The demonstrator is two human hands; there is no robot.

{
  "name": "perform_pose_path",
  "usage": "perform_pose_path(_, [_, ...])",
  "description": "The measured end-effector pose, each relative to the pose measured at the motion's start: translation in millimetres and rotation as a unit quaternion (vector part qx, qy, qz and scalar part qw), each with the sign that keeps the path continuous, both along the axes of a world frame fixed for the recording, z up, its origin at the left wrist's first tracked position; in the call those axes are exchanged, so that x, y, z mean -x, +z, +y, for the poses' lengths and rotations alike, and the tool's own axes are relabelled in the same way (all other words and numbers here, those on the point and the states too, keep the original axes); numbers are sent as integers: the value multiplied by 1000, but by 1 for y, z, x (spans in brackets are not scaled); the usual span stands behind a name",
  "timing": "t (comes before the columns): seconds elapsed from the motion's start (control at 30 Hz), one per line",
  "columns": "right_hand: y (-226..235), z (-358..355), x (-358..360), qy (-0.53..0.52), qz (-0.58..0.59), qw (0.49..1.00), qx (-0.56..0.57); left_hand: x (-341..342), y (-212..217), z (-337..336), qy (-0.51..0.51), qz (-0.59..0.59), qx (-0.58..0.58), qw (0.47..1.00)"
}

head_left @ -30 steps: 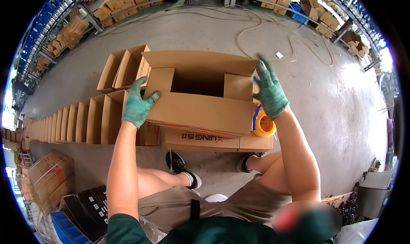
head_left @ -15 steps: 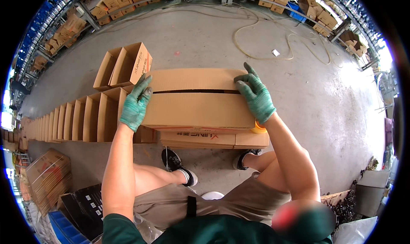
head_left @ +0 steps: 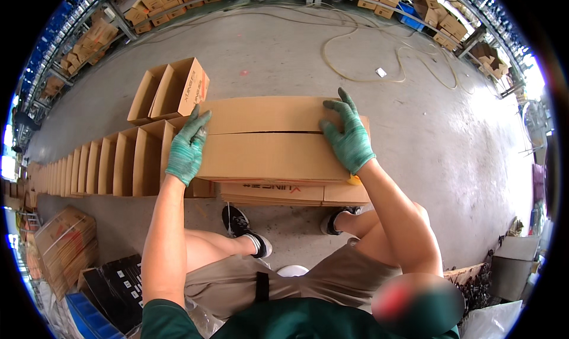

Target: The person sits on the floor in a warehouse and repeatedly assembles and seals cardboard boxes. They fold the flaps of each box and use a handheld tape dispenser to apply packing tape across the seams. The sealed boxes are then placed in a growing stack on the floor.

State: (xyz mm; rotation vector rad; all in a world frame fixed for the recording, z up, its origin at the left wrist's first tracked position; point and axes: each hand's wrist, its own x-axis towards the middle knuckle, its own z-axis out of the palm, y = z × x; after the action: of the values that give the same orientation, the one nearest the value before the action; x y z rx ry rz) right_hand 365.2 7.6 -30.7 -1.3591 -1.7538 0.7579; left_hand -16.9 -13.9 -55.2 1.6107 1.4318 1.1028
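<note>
Cardboard carton [head_left: 272,158], a long brown box lying crosswise in front of the person, stands right of a long row of open-topped cartons [head_left: 127,161] and appears to rest on a stack of flattened cartons [head_left: 272,195]. As for progress, its two long top flaps are folded down and nearly meet; a slit is left open between them, and no tape shows along it. The far flap [head_left: 267,114] and near flap [head_left: 267,155] look plain, smooth and almost flat, with no tears that can be made out. The right hand [head_left: 349,134], green-gloved, lies on the right end of the flaps with fingers spread; the left hand [head_left: 187,152], gloved alike, rests at the left end, thumb and fingers parted. Neither seems to pinch anything. Below the right wrist peeks a yellow object [head_left: 354,179], mostly hidden. Smallest is the dark slit [head_left: 264,133], thin and slightly uneven.
</note>
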Motion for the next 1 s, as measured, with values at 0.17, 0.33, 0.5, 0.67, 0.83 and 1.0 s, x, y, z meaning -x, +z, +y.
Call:
perform_pose_path(0.17, [11,22,-43,-52,275,946,166,2,2,-3,25,-7,17,1000])
perform_pose_path(0.33, [-18,6,-71,56,-472,815,332,5,-5,-1,28,9,2,1000])
perform_pose_path(0.5, [-135,-14,-74,-135,-320,895,280,0,-10,7,17,-80,30,996])
perform_pose_path(0.67, [-60,22,-92,-12,-198,958,209,2,-2,0,51,46,-21,997])
perform_pose_path(0.83, [56,41,-73,-9,304,953,15,1,-14,2,60,26,-24,998])
perform_pose_path(1.0, [92,34,-13,174,245,947,112,-7,-4,2,75,88,3,993])
